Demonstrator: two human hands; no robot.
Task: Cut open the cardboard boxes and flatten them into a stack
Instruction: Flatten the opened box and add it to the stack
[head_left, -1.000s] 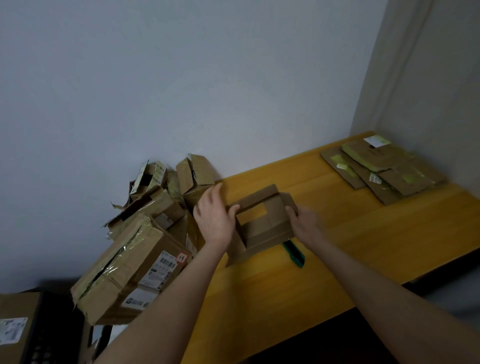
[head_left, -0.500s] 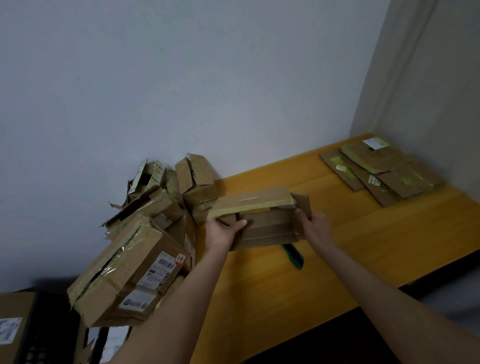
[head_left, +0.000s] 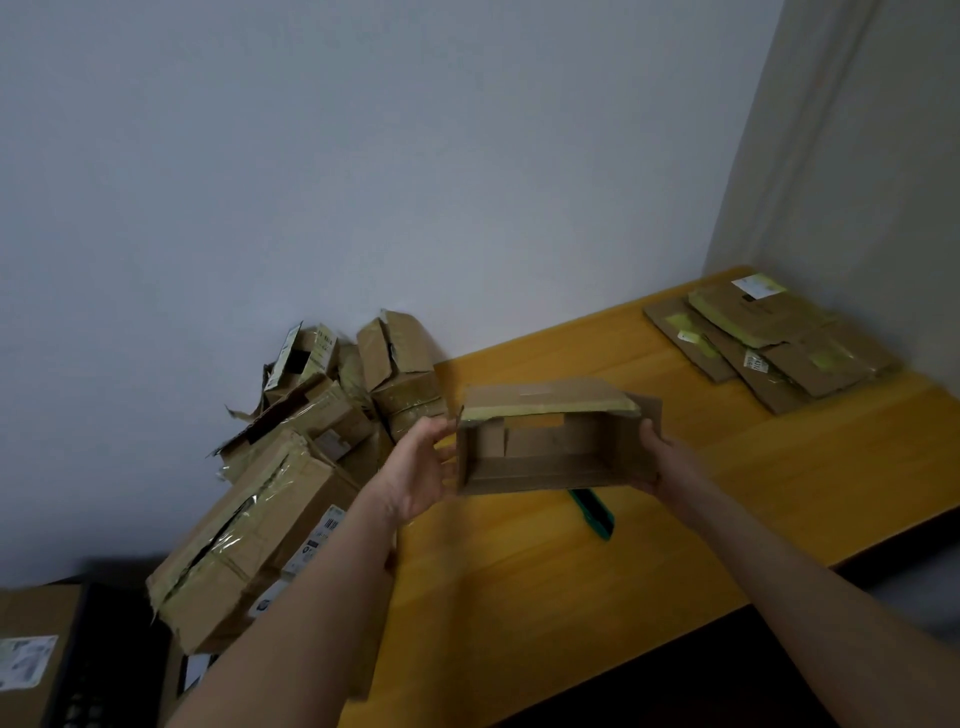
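Yellow table; forearms outstretched, left hand and right hand grip box ends, aloft.

No words or numbers can be made out. A white label lies on the flattened stack at the table's far right corner. A barcode label sits on the large taped box by the left edge. A third label is on the brown box beyond it. All print is too blurred to read.
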